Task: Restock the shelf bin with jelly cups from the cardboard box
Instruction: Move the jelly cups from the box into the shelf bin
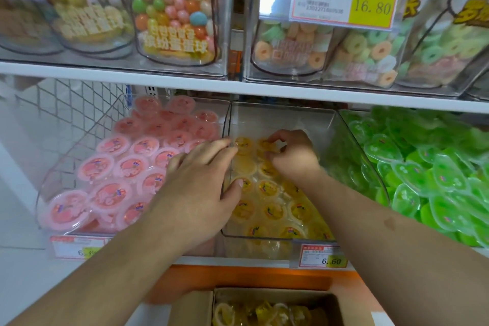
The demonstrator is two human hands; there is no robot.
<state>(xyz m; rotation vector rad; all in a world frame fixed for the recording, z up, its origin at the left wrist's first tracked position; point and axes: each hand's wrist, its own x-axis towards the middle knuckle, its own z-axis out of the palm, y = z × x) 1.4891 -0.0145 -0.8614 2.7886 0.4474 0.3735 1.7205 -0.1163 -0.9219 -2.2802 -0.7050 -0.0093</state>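
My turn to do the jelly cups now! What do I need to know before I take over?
Left hand: fingers spread, resting on the yellow jelly cups at the left wall of the clear middle bin.
Right hand: fingers curled round a yellow cup at the back of the bin.
Cardboard box: below the shelf, open, with yellow cups inside.
Done: the bin's floor is mostly covered with cups.
Left: room remains at the back and on top; probably set these cups down, then fetch more from the box.
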